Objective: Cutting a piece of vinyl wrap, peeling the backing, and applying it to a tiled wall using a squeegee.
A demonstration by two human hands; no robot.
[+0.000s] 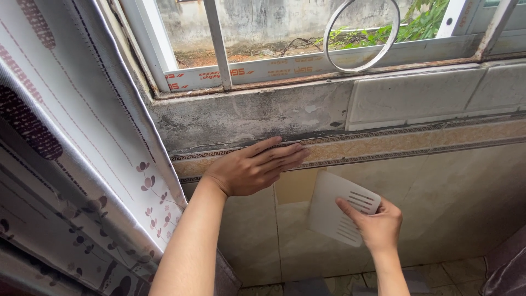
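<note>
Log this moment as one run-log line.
left hand: flat on patterned tile border | right hand: holding white slotted plastic card against wall tile | curtain at left

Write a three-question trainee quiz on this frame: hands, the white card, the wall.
1. True or false: the left hand lies flat, palm against the wall, over the patterned border strip.
2. What does the right hand hold? A) a paint roller B) a thin white plastic card with slots C) a hammer
3. Fill in: the card is held against the ____ wall tiles, below the window sill.

Key: 1 true; 2 B; 3 beige. The card's lower right part sits behind the fingers, thumb on its face. A floral curtain hangs on the left of the picture, and a white ring rests at the window frame.
</note>
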